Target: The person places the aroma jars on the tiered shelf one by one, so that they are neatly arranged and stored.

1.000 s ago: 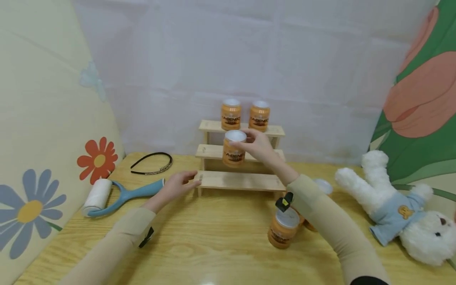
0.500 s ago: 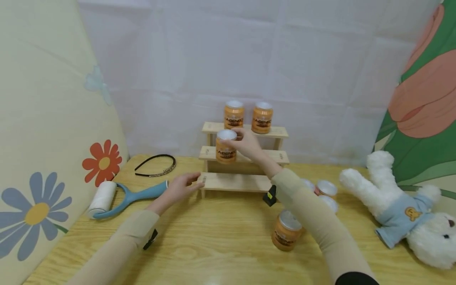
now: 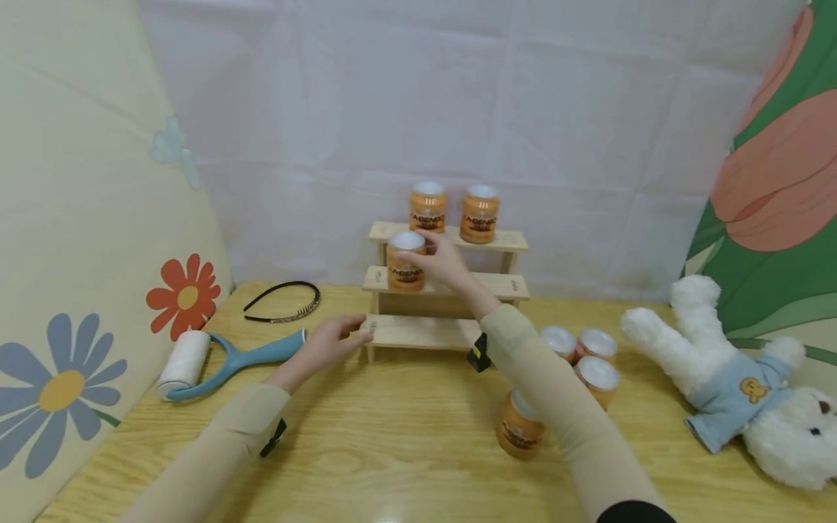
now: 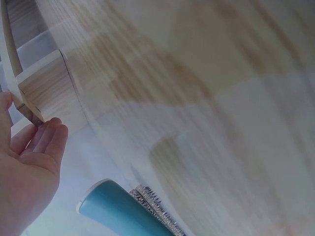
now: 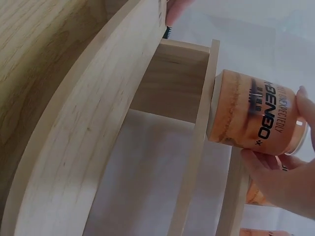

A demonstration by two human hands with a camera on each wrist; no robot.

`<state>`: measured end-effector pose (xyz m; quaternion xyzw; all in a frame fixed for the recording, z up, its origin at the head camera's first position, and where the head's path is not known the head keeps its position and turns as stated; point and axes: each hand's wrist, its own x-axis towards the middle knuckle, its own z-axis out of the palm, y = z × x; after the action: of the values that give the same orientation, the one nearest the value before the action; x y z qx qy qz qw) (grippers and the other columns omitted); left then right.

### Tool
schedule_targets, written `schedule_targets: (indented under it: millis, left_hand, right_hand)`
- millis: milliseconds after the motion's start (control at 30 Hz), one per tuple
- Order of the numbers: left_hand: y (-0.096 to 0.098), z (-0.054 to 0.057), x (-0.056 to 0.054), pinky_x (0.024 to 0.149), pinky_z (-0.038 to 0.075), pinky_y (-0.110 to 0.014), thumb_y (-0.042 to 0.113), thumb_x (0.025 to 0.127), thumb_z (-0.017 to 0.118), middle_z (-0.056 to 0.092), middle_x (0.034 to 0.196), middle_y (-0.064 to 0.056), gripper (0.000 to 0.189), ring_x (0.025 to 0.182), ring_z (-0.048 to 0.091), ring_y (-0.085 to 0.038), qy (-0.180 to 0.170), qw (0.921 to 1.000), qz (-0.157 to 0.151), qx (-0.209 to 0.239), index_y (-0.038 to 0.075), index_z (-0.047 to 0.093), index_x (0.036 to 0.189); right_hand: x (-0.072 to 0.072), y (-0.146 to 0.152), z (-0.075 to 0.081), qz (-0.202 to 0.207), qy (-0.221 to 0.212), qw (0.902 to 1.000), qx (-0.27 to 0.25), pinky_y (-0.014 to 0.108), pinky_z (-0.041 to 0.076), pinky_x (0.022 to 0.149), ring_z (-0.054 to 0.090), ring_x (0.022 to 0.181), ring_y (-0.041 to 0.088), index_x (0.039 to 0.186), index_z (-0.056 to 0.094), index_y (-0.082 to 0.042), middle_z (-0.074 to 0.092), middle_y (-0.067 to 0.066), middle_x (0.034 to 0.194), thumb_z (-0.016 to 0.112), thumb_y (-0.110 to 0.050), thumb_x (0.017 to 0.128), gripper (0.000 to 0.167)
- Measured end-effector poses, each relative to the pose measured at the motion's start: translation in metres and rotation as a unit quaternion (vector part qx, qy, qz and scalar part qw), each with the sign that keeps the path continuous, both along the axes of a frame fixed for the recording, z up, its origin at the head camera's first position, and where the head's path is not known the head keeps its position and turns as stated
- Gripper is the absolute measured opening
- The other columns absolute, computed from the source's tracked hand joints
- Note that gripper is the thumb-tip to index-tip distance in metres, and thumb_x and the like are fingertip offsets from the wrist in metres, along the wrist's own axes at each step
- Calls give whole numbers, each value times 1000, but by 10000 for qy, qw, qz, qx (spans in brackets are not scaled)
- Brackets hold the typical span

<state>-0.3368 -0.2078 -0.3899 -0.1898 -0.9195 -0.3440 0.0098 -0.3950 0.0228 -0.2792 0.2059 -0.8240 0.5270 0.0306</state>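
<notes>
My right hand (image 3: 445,260) grips an orange can (image 3: 404,274) with a pale top and dark lettering, thumb on one side and fingers on the other. The can is upright at the left end of the middle tier of a wooden three-step stand (image 3: 428,331); in the right wrist view the base of the can (image 5: 256,114) is right at the board's edge. My left hand (image 3: 329,343) holds the left end of the lowest tier, the board end (image 4: 27,109) lying between thumb and fingers. Two like cans (image 3: 428,207) stand on the top tier.
Several more orange cans (image 3: 596,378) stand on the table right of the stand, partly behind my right sleeve. At left lie a blue-handled lint roller (image 3: 261,354) and a black headband (image 3: 284,319). A white plush toy in blue (image 3: 732,392) lies at far right.
My right hand has carried the can left and slightly up, from the middle of the stand to the middle tier's left end. My left hand stays at the lowest tier.
</notes>
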Motion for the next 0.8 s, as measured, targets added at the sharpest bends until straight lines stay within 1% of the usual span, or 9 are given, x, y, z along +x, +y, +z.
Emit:
schedule_targets:
  millis: [200,367,567,800]
  left_hand:
    - [-1,1,1,104,43,-48,37,94,56,44,141,-23,64,125,47,-39,-56,10000,33,16,-3,39,140]
    - [-1,1,1,103,44,-48,37,94,57,45,140,-24,63,124,48,-39,16,10000,37,-14,-4,40,139]
    - [0,-1,2,103,44,-48,38,94,56,45,140,-24,64,124,48,-39,10,10000,65,-24,-4,40,140]
    - [1,0,2,103,44,-49,37,94,56,44,140,-24,64,124,47,-40,-10,10000,53,-18,-4,39,140]
  right_hand:
    - [-3,-4,-4,-85,-313,9987,-394,34,52,92,54,113,22,136,41,-6,53,10,126,72,-35,82,69]
    - [-4,-5,-6,-75,-404,9981,-458,36,51,93,52,116,23,138,39,-7,52,10,128,71,-37,83,69]
    - [-7,-7,-11,-73,-342,9980,-521,36,51,93,52,116,23,139,39,-9,50,9,130,70,-37,84,69]
    - [-6,-8,-13,-108,-225,9979,-601,38,50,96,51,119,24,139,40,-9,49,9,132,69,-33,86,65]
